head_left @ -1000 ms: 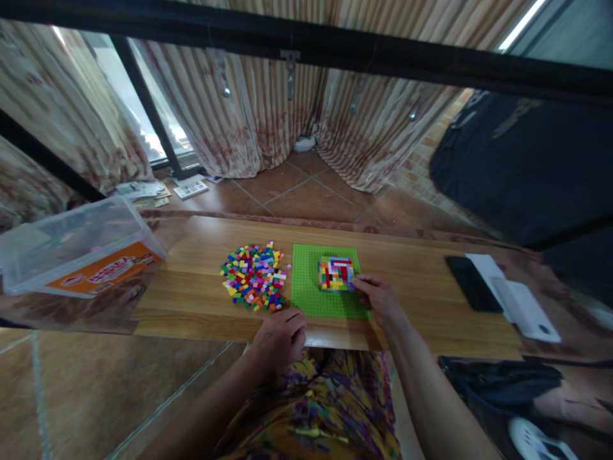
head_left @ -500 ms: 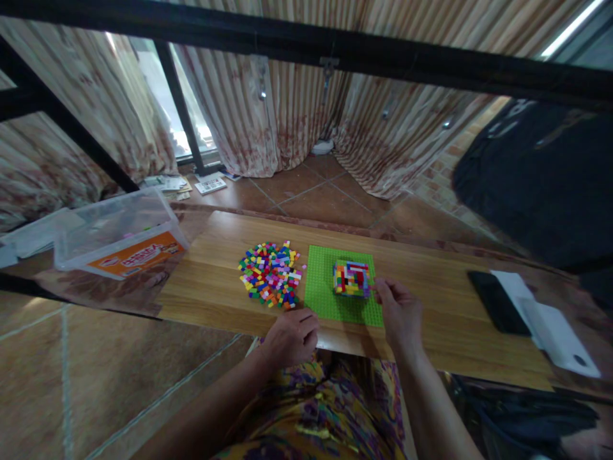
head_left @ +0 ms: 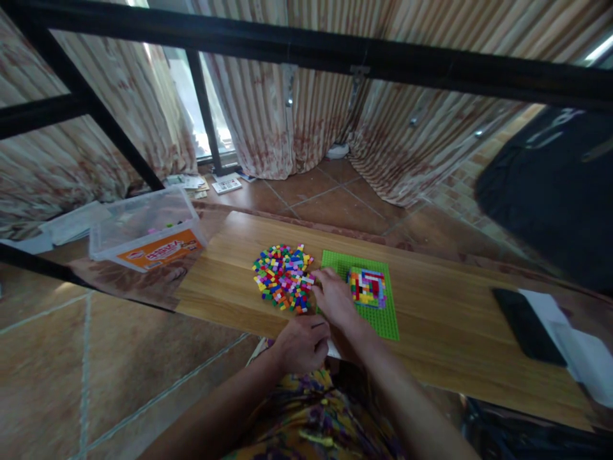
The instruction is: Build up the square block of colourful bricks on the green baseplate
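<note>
A pile of small colourful toy bricks [head_left: 282, 275] lies on the wooden table. My right hand [head_left: 335, 300] reaches across to the pile's right edge, its thumb and forefinger slightly apart beside the bricks there. Right of it, a green baseplate [head_left: 385, 322] carries a square multicoloured brick build [head_left: 368, 287] with stepped walls; my right hand covers the plate's left part. My left hand [head_left: 302, 344] rests at the near table edge just below the pile, fingers curled in. Whatever those fingers may hold is hidden.
A clear plastic box [head_left: 143, 217] with an orange label stands left of the wooden table [head_left: 450, 306]. On the table's right lie a dark flat object [head_left: 527, 326] and white sheets [head_left: 594, 361]. A black metal bar [head_left: 316, 48] crosses above, before striped curtains.
My right hand has moved left from the right side of the brick build to the brick pile. My left hand stays near the table edge. The head view has shifted slightly.
</note>
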`<state>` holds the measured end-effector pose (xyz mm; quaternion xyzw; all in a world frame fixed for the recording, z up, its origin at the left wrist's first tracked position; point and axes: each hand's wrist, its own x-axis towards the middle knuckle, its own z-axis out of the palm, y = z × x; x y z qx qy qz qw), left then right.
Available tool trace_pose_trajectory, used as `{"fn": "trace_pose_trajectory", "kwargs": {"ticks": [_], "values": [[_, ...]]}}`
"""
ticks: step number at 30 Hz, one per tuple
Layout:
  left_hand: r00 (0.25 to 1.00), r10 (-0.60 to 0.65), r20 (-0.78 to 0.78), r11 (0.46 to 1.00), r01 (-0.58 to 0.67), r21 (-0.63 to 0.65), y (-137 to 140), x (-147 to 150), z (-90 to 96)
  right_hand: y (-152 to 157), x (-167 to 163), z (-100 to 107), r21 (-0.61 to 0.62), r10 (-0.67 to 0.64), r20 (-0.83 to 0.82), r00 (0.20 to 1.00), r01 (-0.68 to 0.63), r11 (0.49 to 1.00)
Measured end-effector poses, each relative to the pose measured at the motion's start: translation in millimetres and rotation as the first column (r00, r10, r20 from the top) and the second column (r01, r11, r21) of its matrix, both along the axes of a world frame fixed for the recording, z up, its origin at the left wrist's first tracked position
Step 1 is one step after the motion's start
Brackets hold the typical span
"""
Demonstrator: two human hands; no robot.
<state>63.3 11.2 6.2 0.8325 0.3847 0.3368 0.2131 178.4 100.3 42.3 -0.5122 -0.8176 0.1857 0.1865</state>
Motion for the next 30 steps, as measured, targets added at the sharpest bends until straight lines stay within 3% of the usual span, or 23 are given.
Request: {"fn": "trace_pose_trajectory", "kwargs": {"ticks": [3,8,18,23,27,30], "values": [[1.000,0.000,-0.005,1.000,0.000,-0.002,0.2,0.3,-0.7,6.5,-5.3,-2.3,-0.012,-0.006,0.093,0.996,0.007,1.000],[1.000,0.014,0.012,1.000,-0.013,-0.009,0.2,0.5,0.0,7.0,-4.9,-3.7,-0.016,-0.029,0.104,0.994,0.031,0.999],[0.975,0.126,0.181,0.986,-0.103,-0.133,1.2,-1.2,9.6,-13.3,5.4,2.5,0.028,-0.106,-0.088,0.990,0.109,0.994],[0.904,0.297,0.306,0.937,-0.214,-0.277,0.4,-4.5,12.3,-38.5,19.8,12.8,0.077,-0.149,-0.261,0.954,0.175,0.982],[0.831,0.370,0.416,0.877,-0.164,-0.452,2.2,-7.4,10.0,-67.0,28.0,12.5,0.056,-0.109,-0.347,0.932,0.136,0.989],[0.812,0.401,0.425,0.853,-0.160,-0.497,5.6,-8.9,8.6,-81.9,27.1,7.1,0.021,-0.085,-0.380,0.921,0.101,0.995]]}}
